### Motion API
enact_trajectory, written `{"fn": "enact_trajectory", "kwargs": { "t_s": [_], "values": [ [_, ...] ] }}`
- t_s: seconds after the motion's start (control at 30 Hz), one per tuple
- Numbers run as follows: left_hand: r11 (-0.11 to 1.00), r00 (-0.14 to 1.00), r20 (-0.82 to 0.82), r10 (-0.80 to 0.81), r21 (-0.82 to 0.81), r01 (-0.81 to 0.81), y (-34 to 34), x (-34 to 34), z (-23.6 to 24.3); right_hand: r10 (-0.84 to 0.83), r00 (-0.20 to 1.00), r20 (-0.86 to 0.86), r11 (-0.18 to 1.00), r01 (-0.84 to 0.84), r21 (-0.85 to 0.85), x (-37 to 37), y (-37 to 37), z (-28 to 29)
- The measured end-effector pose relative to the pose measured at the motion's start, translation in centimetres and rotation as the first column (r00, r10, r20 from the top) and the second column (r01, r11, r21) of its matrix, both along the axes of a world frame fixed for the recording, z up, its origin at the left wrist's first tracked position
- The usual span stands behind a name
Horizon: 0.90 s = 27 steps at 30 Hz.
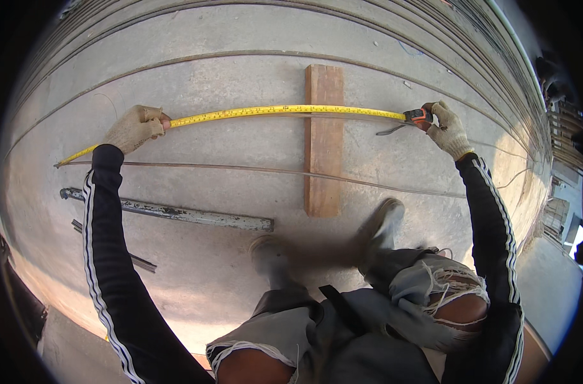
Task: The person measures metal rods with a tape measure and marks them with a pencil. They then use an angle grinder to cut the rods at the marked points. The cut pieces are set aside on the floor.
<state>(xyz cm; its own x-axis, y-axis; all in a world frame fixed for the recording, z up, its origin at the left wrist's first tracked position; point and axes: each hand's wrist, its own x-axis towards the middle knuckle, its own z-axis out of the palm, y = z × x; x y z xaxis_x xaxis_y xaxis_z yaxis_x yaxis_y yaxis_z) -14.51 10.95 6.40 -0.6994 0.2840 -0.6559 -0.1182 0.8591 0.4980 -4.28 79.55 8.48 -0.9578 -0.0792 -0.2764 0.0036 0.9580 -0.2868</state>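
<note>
A yellow tape measure (266, 111) is stretched across the view from left to right, above the concrete floor. My left hand (136, 128), in a pale work glove with bare fingertips, pinches the blade partway along; the blade's free end runs on past it to the lower left. Gripped in my right hand (450, 130), gloved alike, is the black and orange tape case (418, 116). Between the hands the blade passes over a reddish-brown wooden block (324, 160) lying lengthwise away from me. A thin metal rod (240, 168) rests across that block.
Long thin rods (240, 54) run across the floor beyond my hands, with more bundled at the far edge. A worn grey metal bar (195, 216) lies near my left forearm, beside short dark strips (137, 260). My shoes (387, 221) stand close to the block's near end.
</note>
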Motion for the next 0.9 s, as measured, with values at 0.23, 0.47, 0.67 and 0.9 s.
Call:
{"fn": "enact_trajectory", "kwargs": {
  "t_s": [0.23, 0.47, 0.67, 0.9],
  "values": [
    [0.997, 0.997, -0.062, -0.047, -0.070, 0.043, 0.8, 0.5, 1.1, -0.104, 0.990, -0.096, 0.994, 0.107, 0.029, 3.0, 8.3, -1.5],
    [0.989, 0.997, -0.049, -0.052, -0.140, 0.045, 1.7, 0.7, 2.0, -0.157, 0.982, -0.109, 0.984, 0.165, 0.071, 4.1, 12.2, -2.3],
    [0.971, 0.998, 0.044, -0.044, -0.233, 0.053, 4.8, -0.4, 4.7, -0.108, 0.983, -0.146, 0.990, 0.121, 0.076, 4.5, 12.8, -3.0],
    [0.964, 0.953, -0.154, -0.261, -0.088, 0.250, 20.9, -4.1, 7.7, -0.123, 0.978, -0.167, 0.988, 0.136, 0.071, 5.0, 12.8, -3.4]
  ]
}}
